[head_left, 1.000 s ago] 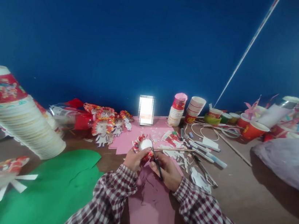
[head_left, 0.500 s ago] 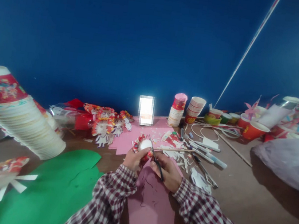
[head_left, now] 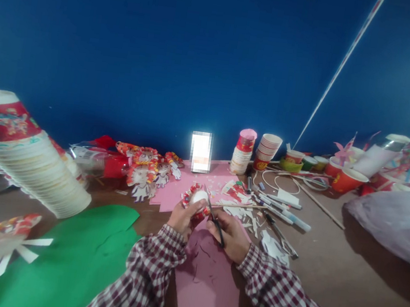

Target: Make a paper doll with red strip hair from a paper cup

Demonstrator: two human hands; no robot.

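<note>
My left hand pinches a round paper craft piece with a white centre and a red, orange and white fringed rim. In my right hand is a pair of scissors, gripped by its dark handles. The blades point up and away, right beside the fringe on the piece's right side. Whether they touch the paper I cannot tell. Below both hands lies a pink paper sheet with dark pen lines. Finished-looking paper lion figures with similar fringed manes lie beyond, to the left.
Green paper and a cut paper cup lie at left, by a leaning stack of paper cups. Pens, paper scraps and a wooden stick are at right, with a plastic bag farther over. A blue wall stands behind.
The craft piece has turned or shifted very slightly in my left hand, whose thumb sits a little higher on the white centre. My right hand and the scissors stay nearly in place.
</note>
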